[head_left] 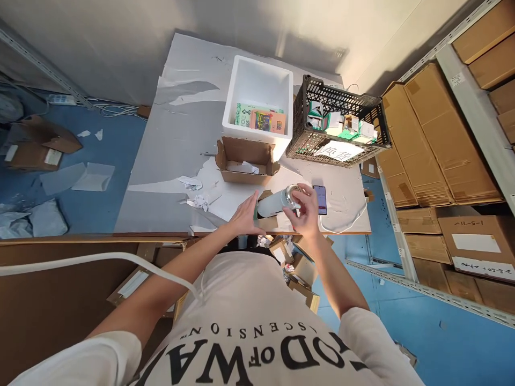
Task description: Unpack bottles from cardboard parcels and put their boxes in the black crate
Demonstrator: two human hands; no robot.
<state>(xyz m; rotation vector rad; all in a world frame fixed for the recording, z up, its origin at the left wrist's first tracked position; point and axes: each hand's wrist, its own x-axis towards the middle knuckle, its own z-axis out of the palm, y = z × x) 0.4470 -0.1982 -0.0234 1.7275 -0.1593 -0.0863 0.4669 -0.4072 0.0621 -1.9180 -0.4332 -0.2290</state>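
A pale cylindrical bottle point(272, 205) with a shiny silver top lies sideways near the table's front edge. My right hand point(303, 208) has its fingers curled round the silver end. At the other end my left hand point(243, 215) grips a small carton point(256, 213), of which a green edge and brown flaps show. The bottle's far end sits at the carton's mouth; how deep it goes in is hidden by my left hand. Just beyond stands an open brown cardboard box point(247, 176) with white paper inside. A phone point(320, 200) lies right of my right hand.
A white foam box point(257, 128) holding printed cards and a black crate point(300, 145) of small green-and-white cartons stand at the back. Crumpled paper point(198, 201) lies left. A white cable point(346, 229) runs along the right edge. Shelves with cardboard boxes point(475, 241) rise at right.
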